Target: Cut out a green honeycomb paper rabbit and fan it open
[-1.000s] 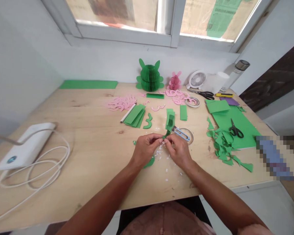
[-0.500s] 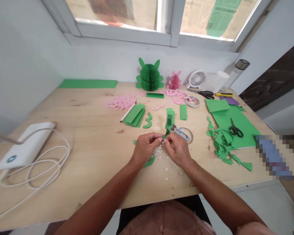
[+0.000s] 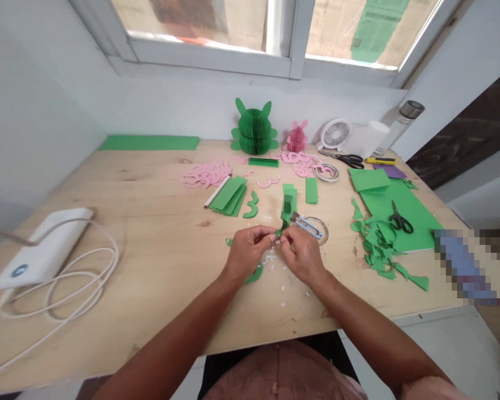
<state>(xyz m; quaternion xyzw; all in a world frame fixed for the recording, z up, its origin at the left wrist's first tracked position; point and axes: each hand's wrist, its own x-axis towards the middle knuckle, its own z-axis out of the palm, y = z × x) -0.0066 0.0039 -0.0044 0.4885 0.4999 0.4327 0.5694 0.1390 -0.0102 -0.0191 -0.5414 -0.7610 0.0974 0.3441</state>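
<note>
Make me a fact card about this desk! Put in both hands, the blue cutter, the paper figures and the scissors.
Left hand: pinching a green paper strip
Right hand: fingers close to the strip; grip unclear
Blue cutter: beside right hand
Paper figures: big green figure, small pink figure
Scissors: front pair on green sheet; back pair near fan

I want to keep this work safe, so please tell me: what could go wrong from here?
The blue cutter lies close beside the right hand, so a careless movement might knock it. The thin green paper strip pinched by the left hand could crease or tear if pulled hard. The small white scraps nearby could perhaps stick to the green paper strip.
</note>
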